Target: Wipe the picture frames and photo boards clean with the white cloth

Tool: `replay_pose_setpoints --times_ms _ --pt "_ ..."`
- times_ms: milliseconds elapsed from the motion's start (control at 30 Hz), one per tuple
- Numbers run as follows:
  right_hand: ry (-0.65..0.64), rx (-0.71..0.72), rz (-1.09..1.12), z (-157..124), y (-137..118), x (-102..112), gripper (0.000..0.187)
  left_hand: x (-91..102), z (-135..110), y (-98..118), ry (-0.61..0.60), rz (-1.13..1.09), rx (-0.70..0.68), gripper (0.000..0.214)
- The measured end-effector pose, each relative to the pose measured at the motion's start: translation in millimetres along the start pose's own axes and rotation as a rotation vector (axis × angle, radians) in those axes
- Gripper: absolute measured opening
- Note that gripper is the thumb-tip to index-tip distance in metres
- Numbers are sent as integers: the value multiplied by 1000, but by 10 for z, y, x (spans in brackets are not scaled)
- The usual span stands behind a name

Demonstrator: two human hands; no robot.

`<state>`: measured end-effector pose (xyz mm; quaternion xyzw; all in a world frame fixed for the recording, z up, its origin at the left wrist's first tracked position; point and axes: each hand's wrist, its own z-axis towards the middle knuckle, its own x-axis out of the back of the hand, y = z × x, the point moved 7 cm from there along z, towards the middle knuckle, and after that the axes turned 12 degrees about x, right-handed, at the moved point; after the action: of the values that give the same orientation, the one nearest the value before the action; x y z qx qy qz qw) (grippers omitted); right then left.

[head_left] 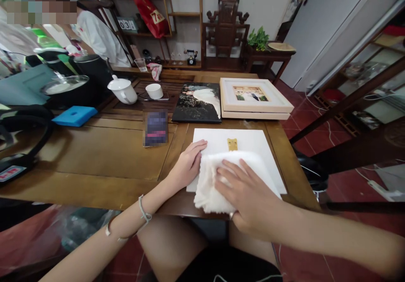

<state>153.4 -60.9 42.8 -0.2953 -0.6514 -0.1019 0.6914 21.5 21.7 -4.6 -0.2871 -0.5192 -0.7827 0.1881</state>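
Observation:
A flat white board (pixel 268 170) lies on the table near its front right corner, with a small gold metal plate (pixel 232 144) on its upper middle. A fluffy white cloth (pixel 210 191) covers the lower part of the board and overhangs its near edge. My right hand (pixel 249 193) presses on the cloth, its fingers bent into the folds and its thumb at the cloth's near edge. Flat along the board's left side rests my left hand (pixel 192 161), fingers stretched out and touching the edge. The board's underside is hidden.
Behind the board are a white photo frame (pixel 226 100) stacked on another and a dark photo panel (pixel 186 107). A lidded white cup (pixel 123 90), a small white bowl (pixel 154 91) and a blue block (pixel 75 116) stand left. A person in a white sleeve (pixel 98 37) is across the table.

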Motion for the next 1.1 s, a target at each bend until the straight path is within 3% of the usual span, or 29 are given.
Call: replay_pose_setpoints --times_ms 167,267,333,467,567,667,833,900,1000,1100 --pt "240 -117 102 200 782 300 38 2 14 17 0 28 3 31" --pt "296 -159 285 408 1137 453 28 4 21 13 7 41 9 30" --pt "285 -172 355 573 1202 499 26 9 22 13 15 41 4 30" --pt "272 -119 382 893 1098 499 24 23 19 4 23 40 7 29" --pt "271 -79 349 928 1057 473 26 26 14 0 20 35 7 29" --pt "282 -136 327 676 1211 452 30 17 11 -7 21 25 4 30" --pt "392 -353 341 -23 1716 444 40 -10 8 -4 18 20 -10 31" --pt "417 -397 299 -240 1783 424 43 -13 6 -5 16 21 -2 31" --pt "340 -333 168 -457 1530 349 49 -8 3 -2 15 17 7 31" --pt "183 -156 80 -671 993 231 59 1 -1 11 13 15 5 31"
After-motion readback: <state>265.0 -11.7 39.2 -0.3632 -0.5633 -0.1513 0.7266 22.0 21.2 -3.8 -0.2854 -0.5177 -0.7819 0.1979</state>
